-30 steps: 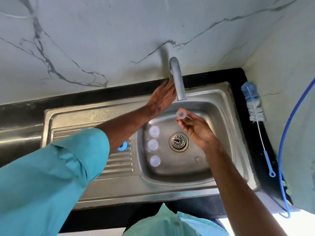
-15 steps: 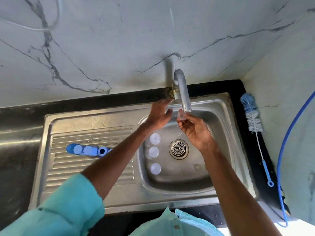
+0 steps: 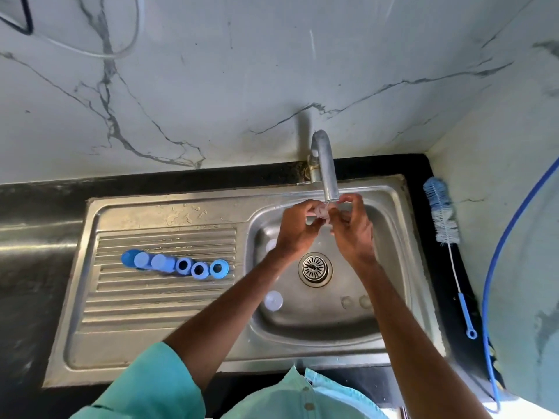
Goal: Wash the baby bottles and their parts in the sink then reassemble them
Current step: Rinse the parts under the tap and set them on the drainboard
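Note:
Both my hands meet under the steel faucet (image 3: 325,167) over the sink basin (image 3: 390,246). My left hand (image 3: 298,228) and my right hand (image 3: 352,229) pinch a small clear teat (image 3: 321,210) between their fingertips, right below the spout. On the basin floor at the left lie clear teats, one in plain sight (image 3: 273,300) and one (image 3: 270,244) half hidden behind my left wrist. A row of blue caps and screw rings (image 3: 177,265) lies on the ribbed drainboard (image 3: 151,303).
The drain strainer (image 3: 315,269) sits mid-basin. A blue and white bottle brush (image 3: 444,225) lies on the black counter to the right of the sink, beside a blue hose (image 3: 496,267). Marble wall stands behind the faucet.
My left hand left the faucet's base and came down to join the right hand on the teat under the spout. The view rose and pulled back, showing the blue parts on the drainboard.

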The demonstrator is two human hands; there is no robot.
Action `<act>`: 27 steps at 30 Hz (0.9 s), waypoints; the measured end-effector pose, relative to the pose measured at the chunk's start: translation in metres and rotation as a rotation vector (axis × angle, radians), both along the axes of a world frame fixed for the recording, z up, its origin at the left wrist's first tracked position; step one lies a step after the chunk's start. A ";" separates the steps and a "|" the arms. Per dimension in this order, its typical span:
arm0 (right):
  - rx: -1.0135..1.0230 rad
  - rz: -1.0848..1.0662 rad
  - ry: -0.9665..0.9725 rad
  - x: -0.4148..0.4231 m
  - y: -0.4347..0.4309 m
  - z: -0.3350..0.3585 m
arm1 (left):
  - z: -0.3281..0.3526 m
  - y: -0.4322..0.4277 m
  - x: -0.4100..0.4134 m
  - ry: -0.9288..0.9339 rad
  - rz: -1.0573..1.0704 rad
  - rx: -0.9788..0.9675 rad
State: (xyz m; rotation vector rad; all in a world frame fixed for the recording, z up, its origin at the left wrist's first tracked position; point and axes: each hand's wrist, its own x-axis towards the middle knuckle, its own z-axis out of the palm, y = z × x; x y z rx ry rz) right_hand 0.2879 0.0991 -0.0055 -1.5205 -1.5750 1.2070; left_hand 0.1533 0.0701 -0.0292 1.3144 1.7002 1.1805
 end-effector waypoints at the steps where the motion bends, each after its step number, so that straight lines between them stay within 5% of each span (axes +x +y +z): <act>1: 0.142 0.076 -0.139 0.003 -0.003 0.004 | 0.001 0.001 -0.001 0.025 -0.006 -0.003; 6: 0.227 0.258 -0.459 0.007 -0.001 0.000 | -0.001 0.004 -0.007 0.155 -0.090 0.041; 9: 0.309 0.289 -0.309 0.009 0.004 0.000 | -0.003 0.005 -0.016 0.141 -0.129 0.047; 13: 0.008 0.116 -0.192 0.012 0.015 0.001 | 0.003 0.004 -0.015 0.074 -0.147 0.040; 16: -0.304 -0.025 0.207 0.008 0.014 0.005 | 0.005 0.007 -0.011 0.028 -0.098 0.038; 19: -0.488 -0.030 0.474 0.011 0.010 0.007 | 0.004 0.009 -0.014 0.195 -0.147 0.098; 27: -0.486 0.019 0.508 0.014 0.000 0.006 | 0.006 0.015 -0.019 0.209 -0.190 -0.063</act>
